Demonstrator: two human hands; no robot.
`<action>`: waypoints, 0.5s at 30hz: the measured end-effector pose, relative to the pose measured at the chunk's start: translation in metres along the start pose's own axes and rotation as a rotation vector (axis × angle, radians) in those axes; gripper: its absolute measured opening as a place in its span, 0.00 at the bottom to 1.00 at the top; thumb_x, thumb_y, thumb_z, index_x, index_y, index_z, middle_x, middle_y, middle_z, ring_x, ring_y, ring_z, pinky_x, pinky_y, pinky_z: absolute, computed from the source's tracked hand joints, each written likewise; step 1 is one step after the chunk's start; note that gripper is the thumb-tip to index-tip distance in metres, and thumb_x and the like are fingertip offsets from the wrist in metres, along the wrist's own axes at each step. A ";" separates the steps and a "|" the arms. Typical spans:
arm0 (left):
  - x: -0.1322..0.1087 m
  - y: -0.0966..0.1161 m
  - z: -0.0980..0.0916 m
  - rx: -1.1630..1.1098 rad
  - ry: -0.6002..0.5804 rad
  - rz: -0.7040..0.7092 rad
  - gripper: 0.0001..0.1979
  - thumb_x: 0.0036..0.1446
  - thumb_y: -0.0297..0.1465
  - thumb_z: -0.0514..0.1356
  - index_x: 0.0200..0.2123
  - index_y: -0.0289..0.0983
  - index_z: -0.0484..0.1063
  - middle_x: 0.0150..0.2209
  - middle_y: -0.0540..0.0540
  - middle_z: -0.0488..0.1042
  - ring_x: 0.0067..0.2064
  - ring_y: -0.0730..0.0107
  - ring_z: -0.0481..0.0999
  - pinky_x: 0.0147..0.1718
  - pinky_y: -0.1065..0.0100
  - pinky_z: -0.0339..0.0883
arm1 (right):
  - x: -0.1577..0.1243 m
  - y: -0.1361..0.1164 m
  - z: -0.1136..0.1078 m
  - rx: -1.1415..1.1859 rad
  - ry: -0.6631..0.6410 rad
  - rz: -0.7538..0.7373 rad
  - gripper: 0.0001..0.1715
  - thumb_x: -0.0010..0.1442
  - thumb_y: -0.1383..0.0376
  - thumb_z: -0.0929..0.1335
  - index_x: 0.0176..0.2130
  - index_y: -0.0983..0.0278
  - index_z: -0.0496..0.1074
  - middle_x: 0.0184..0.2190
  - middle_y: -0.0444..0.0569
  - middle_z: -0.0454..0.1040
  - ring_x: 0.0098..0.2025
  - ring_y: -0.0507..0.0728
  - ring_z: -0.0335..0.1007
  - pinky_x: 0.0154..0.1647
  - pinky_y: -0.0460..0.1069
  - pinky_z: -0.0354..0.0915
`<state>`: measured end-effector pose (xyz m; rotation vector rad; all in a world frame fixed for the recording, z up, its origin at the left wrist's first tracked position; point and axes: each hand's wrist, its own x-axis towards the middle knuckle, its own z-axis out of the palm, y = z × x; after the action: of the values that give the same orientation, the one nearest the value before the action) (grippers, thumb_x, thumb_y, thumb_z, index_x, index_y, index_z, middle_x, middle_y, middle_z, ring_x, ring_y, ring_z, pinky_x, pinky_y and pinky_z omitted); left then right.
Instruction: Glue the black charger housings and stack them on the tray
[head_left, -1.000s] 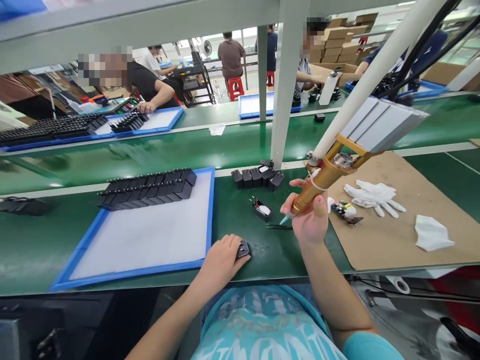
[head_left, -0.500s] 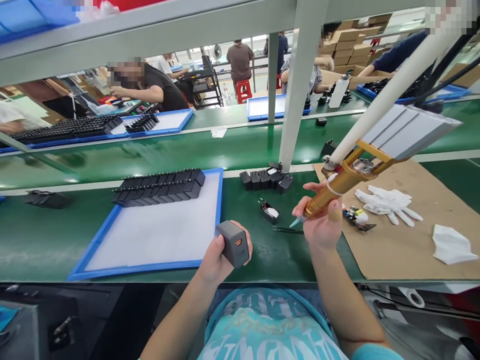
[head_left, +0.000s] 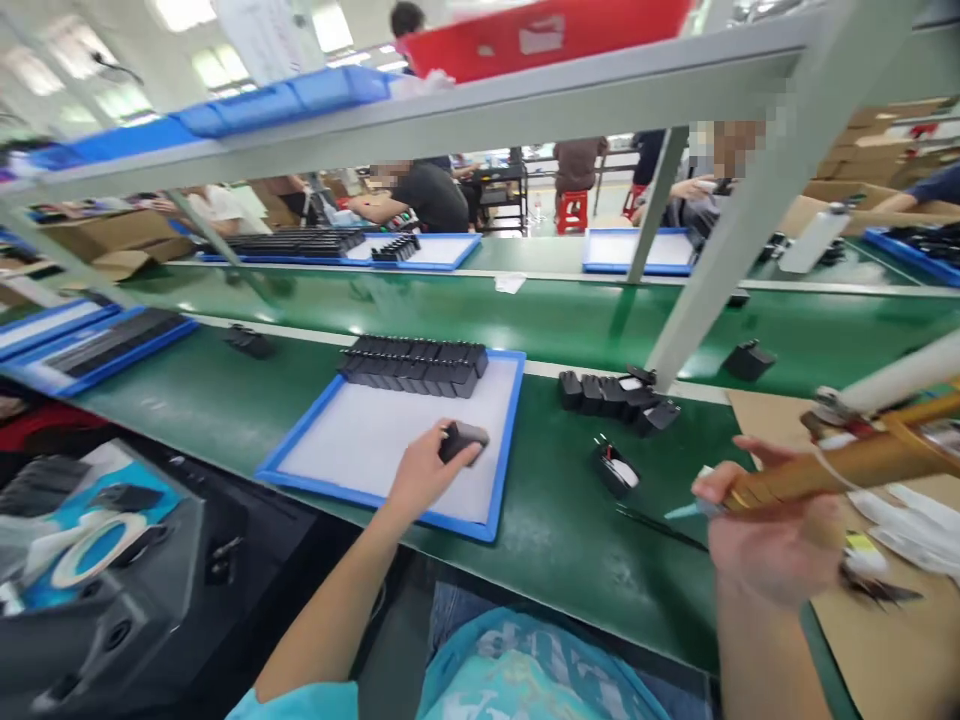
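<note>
The left hand (head_left: 424,470) has moved away from the near edge of the tabletop (head_left: 562,520), where it held the charger (head_left: 463,438) lifted half a second ago. It now reaches over the blue-rimmed tray (head_left: 360,440) in the middle of the frame. Its fingers are closed round the charger, which sits low over the tray's white sheet near the right rim; I cannot tell whether it touches the sheet. A row of black chargers (head_left: 412,365) lines the tray's far edge, well apart from it. At lower right the right hand (head_left: 772,540) is still wrapped round the gold tool (head_left: 825,475), tip pointing left above the tweezers (head_left: 660,527). An open charger shell (head_left: 615,468) lies between the tray and that hand.
</note>
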<state>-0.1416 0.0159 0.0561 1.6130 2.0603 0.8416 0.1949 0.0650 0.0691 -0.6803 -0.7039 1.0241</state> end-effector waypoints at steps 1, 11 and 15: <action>0.014 -0.018 -0.017 0.210 0.100 -0.076 0.23 0.56 0.47 0.57 0.48 0.37 0.67 0.41 0.42 0.76 0.44 0.55 0.74 0.43 0.61 0.65 | 0.000 -0.001 0.002 0.000 0.027 0.019 0.23 0.42 0.46 0.73 0.36 0.53 0.76 0.37 0.49 0.74 0.19 0.54 0.66 0.21 0.57 0.59; 0.105 -0.114 -0.135 0.635 0.326 -0.494 0.19 0.52 0.40 0.61 0.39 0.29 0.70 0.41 0.29 0.75 0.45 0.46 0.73 0.38 0.58 0.65 | 0.003 0.008 -0.004 -0.046 -0.014 -0.028 0.23 0.44 0.46 0.71 0.36 0.56 0.75 0.39 0.50 0.73 0.19 0.53 0.66 0.21 0.56 0.62; 0.105 -0.108 -0.127 0.660 0.462 -0.498 0.32 0.52 0.42 0.60 0.55 0.28 0.61 0.54 0.25 0.67 0.58 0.32 0.63 0.42 0.48 0.65 | 0.003 0.012 -0.004 0.011 -0.072 -0.103 0.21 0.51 0.49 0.69 0.40 0.59 0.72 0.39 0.47 0.74 0.19 0.51 0.67 0.19 0.51 0.64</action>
<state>-0.3280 0.0729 0.0849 1.1128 3.1291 0.3866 0.1926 0.0711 0.0579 -0.5936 -0.7876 0.9603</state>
